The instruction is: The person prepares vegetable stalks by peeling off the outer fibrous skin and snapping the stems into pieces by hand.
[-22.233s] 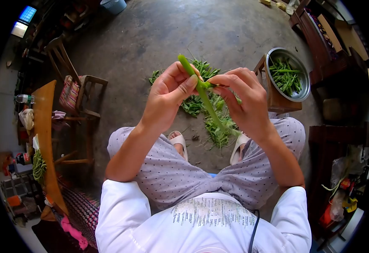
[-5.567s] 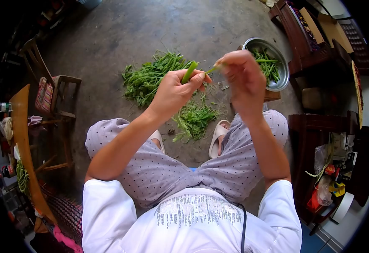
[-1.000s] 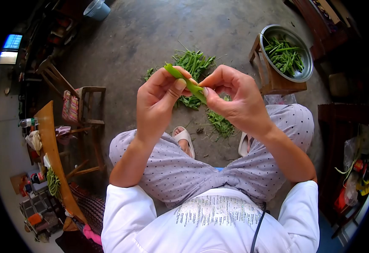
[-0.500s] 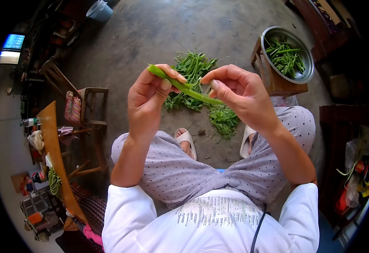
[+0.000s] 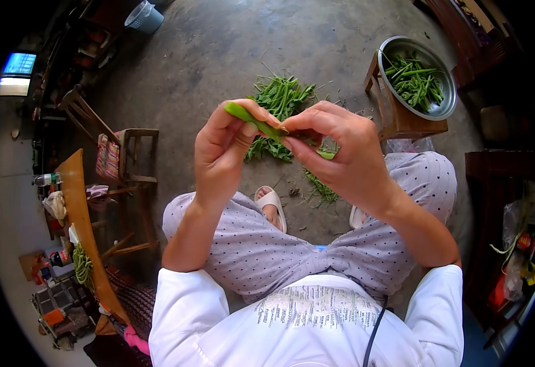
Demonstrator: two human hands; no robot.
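A green vegetable stem (image 5: 247,117) is held up above my knees. My left hand (image 5: 223,147) pinches it between thumb and fingers, with its thick end poking out at the upper left. My right hand (image 5: 348,150) is closed at the stem's other end, thumb and forefinger pressed together against it. A piece of green shows under the right fingers; whether it joins the stem I cannot tell. Beyond my hands a heap of leafy greens (image 5: 287,95) lies on the floor. A smaller pile of green trimmings (image 5: 321,186) is partly hidden below my right hand.
To the right, a metal basin (image 5: 449,101) of cut green stems (image 5: 413,79) rests on a wooden stool (image 5: 402,127). At left stand a wooden chair (image 5: 111,150) and a table (image 5: 81,202) with a bottle on it. A blue bin (image 5: 146,19) is far back.
My hands have come closer together, and my right fingers now pinch the stem near my left hand. The stem's long right end no longer extends plainly beneath the right hand.
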